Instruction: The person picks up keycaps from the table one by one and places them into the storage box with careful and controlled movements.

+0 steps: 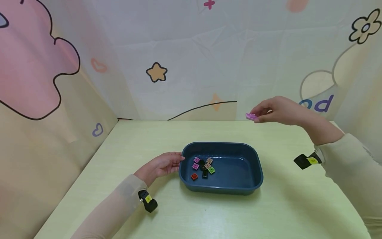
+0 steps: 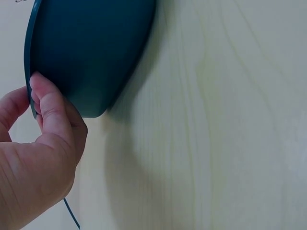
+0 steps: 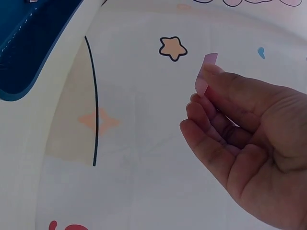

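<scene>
My left hand (image 1: 163, 165) holds the left rim of a dark blue plastic basin (image 1: 235, 191); in the left wrist view thumb and fingers (image 2: 50, 103) lie on either side of that rim. Raised above the table, beyond the basin's far right corner, my right hand (image 1: 277, 111) pinches a small pink-purple toy brick (image 1: 251, 116) between thumb and fingertips. The right wrist view shows the same brick (image 3: 206, 72) edge-on, its far side covered by the hand. Inside the basin's left half lie several small bricks: pink (image 1: 195, 166), black (image 1: 205, 174), tan (image 1: 209, 160), green (image 1: 211, 170) and red (image 1: 194, 176).
A pale wooden table (image 1: 143, 136) carries the basin. Behind it and along the sides hangs a printed cloth (image 1: 191, 49) with star, heart and flower drawings. Each wrist wears a black camera with a yellow patch, such as the left one (image 1: 148, 200).
</scene>
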